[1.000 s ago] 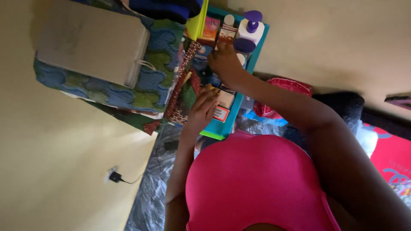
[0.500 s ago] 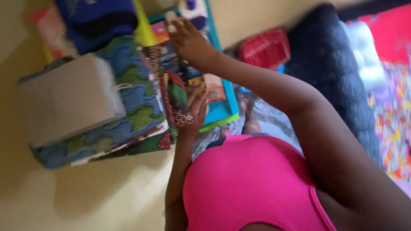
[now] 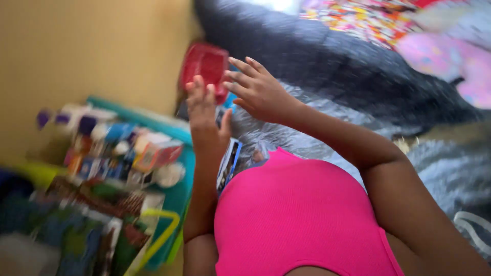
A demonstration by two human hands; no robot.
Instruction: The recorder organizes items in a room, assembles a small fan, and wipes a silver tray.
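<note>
Both hands are up with fingers spread, holding nothing: left hand (image 3: 204,115) and right hand (image 3: 258,89) just in front of 1 red box (image 3: 204,66). Looks easy to knock it over, everything's blurry. 1 teal tray (image 3: 176,135) crammed with bottles, can't count them.

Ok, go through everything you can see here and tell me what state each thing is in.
left hand: raised, fingers spread, empty
right hand: raised, open, empty
red container: beyond the fingertips, blurred, contact unclear
teal tray: crowded with small boxes and bottles
dark blanket: rumpled
</note>
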